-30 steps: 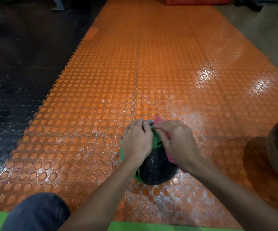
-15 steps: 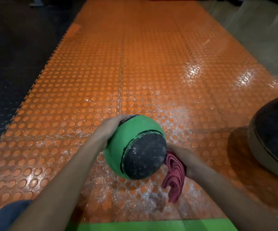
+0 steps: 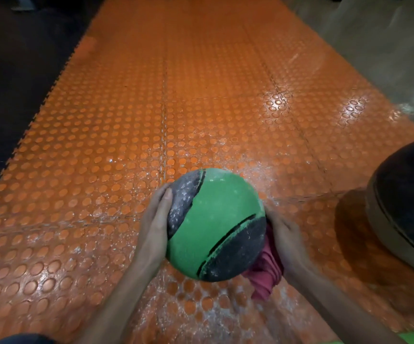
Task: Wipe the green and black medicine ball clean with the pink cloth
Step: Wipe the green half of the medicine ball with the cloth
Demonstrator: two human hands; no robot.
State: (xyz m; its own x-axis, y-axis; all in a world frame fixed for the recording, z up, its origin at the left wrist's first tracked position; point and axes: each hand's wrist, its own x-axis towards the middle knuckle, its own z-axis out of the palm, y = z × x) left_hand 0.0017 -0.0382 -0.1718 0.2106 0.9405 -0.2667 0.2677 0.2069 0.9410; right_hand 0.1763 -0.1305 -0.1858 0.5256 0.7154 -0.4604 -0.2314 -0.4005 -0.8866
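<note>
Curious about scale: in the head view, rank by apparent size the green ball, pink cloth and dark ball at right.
Largest, tied: green ball and dark ball; the dark one runs off frame, so no ranking.
Smallest: pink cloth, partly hidden.

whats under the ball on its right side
The cloth bunches out from beneath the ball at its lower right, between it and the right hand. The ball covers the rest of the cloth and that hand's fingers, so the grip cannot be seen.
</note>
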